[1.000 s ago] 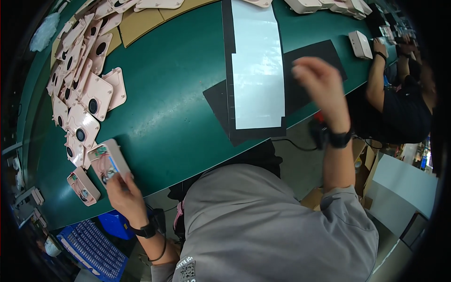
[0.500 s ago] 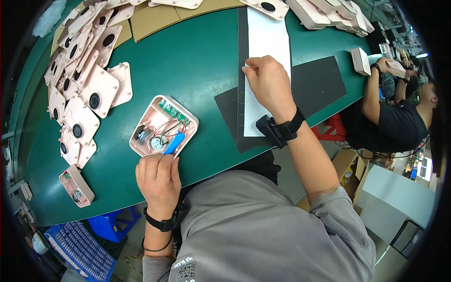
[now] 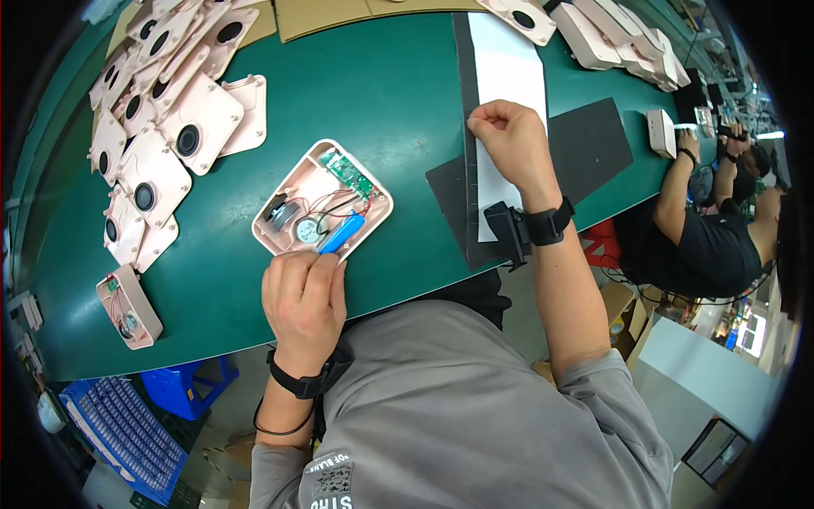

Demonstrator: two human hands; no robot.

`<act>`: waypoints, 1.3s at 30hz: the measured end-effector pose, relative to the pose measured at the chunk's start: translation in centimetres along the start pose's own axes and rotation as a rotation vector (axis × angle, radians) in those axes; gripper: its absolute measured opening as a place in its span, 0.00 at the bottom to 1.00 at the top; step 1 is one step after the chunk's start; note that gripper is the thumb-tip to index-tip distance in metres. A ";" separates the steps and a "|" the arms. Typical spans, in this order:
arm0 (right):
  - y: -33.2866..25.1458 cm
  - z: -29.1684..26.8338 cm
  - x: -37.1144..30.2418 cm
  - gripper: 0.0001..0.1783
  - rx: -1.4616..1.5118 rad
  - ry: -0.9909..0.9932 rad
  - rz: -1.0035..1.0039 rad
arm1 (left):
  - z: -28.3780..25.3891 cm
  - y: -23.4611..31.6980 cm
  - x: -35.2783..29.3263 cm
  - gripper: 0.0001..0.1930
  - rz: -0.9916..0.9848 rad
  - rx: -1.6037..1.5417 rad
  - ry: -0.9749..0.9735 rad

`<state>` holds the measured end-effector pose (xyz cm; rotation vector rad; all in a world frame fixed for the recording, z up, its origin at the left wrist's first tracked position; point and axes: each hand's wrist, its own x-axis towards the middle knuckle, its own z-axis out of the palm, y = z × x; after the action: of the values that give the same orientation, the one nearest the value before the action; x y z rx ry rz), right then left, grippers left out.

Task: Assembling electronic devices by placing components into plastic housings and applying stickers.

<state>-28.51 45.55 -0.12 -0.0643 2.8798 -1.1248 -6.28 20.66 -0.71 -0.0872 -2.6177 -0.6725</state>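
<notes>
A pale pink speaker housing [image 3: 380, 222] lies with its inside facing up, left of centre on the table. It holds a green circuit board [image 3: 349, 174], a blue battery [image 3: 346, 232], a round silver part [image 3: 309, 230], a dark round part and thin wires. My left hand [image 3: 303, 297] grips the near wall of the housing, thumb on the outer side. To the right, my right hand [image 3: 515, 142] is closed in a pinch at the left edge of a white sheet [image 3: 509, 72] lined by a black strip [image 3: 472, 182]. Whatever the fingertips pinch is too small to make out.
Pink panels with black speakers [image 3: 199, 114] are piled at the left. Another open housing [image 3: 129, 307] sits near the front left edge. More pink housings [image 3: 585, 38] are heaped at the far right. A black sheet [image 3: 589, 144] lies under the white one. A co-worker [image 3: 721, 229] sits at the right.
The whole view has shifted as my head moved. Both hands keep about the same places, the left on the housing and the right at the strip.
</notes>
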 end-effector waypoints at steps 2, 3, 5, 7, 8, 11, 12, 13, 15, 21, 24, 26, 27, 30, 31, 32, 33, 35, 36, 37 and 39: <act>0.0 -0.1 -0.6 0.08 0.002 -0.001 0.002 | -0.1 0.0 0.0 0.13 0.006 -0.019 0.002; 0.4 0.0 -0.9 0.08 -0.082 0.083 -0.116 | -0.1 0.2 0.2 0.13 -0.003 -0.009 0.005; 0.7 0.4 -1.4 0.08 -0.241 0.253 -0.345 | 0.1 0.7 0.6 0.15 -0.005 -0.054 0.004; 0.8 0.9 -1.6 0.08 -0.236 0.242 -0.355 | -0.3 0.6 0.6 0.15 -0.011 -0.068 0.005; 0.7 1.1 -1.6 0.08 -0.241 0.241 -0.358 | -0.5 0.6 0.5 0.16 -0.011 -0.037 0.006; 0.2 0.2 -0.9 0.08 -0.198 0.160 -0.261 | -0.6 0.9 0.5 0.16 -0.006 0.015 0.013; 0.0 -0.2 -0.3 0.09 -0.146 0.078 -0.155 | -0.6 1.1 0.5 0.17 -0.001 0.046 0.032; -0.1 -0.4 0.0 0.09 -0.094 -0.003 -0.049 | -0.5 1.3 0.5 0.18 0.004 0.076 0.052; -0.2 -0.4 0.5 0.10 -0.121 -0.017 -0.036 | -0.5 1.7 0.9 0.19 0.012 0.110 0.074; -0.4 -0.9 -0.2 0.12 -0.253 -0.119 -0.061 | 1.0 3.7 2.9 0.26 -0.002 -0.048 0.143; 1.4 -2.6 -0.2 0.11 -0.013 -0.251 -0.074 | 1.7 3.6 3.2 0.26 -0.018 -0.056 0.124; 2.5 -3.8 -0.1 0.10 0.105 -0.315 -0.080 | 2.2 3.5 3.1 0.24 -0.021 0.019 0.068; 2.9 -4.3 -0.1 0.09 0.302 -0.322 -0.021 | 2.4 3.4 3.0 0.24 -0.022 0.021 0.070; 2.9 -4.8 -0.3 0.07 0.702 -0.335 0.099 | 2.7 2.6 2.5 0.19 0.088 0.016 0.087; 2.0 -4.9 -0.7 0.07 0.637 -0.333 0.064 | 2.3 2.3 2.3 0.19 0.085 0.023 0.086; 1.0 -5.0 -1.2 0.07 0.573 -0.330 0.029 | 1.8 2.1 2.2 0.18 0.119 -0.006 0.042; -0.1 -4.9 -1.5 0.06 0.510 -0.328 -0.005 | 1.2 1.8 2.1 0.17 0.153 -0.034 -0.004; -2.9 -3.8 -2.5 0.06 0.520 -0.394 -0.136 | -0.2 1.1 2.0 0.17 0.190 -0.062 -0.054; -4.2 -3.0 -3.1 0.06 0.525 -0.456 -0.264 | -1.1 0.6 2.0 0.16 0.228 -0.061 -0.110; -5.4 -2.0 -4.0 0.06 0.531 -0.458 -0.259 | -2.0 0.1 1.9 0.16 0.265 -0.061 -0.165; -7.9 0.0 -5.4 0.03 0.459 -0.473 -0.475 | -3.4 -0.5 2.3 0.15 0.293 -0.050 -0.220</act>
<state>-23.00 40.05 5.38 -0.8938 2.1853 -1.5525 -7.08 18.56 2.67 -0.5773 -2.7145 -0.6544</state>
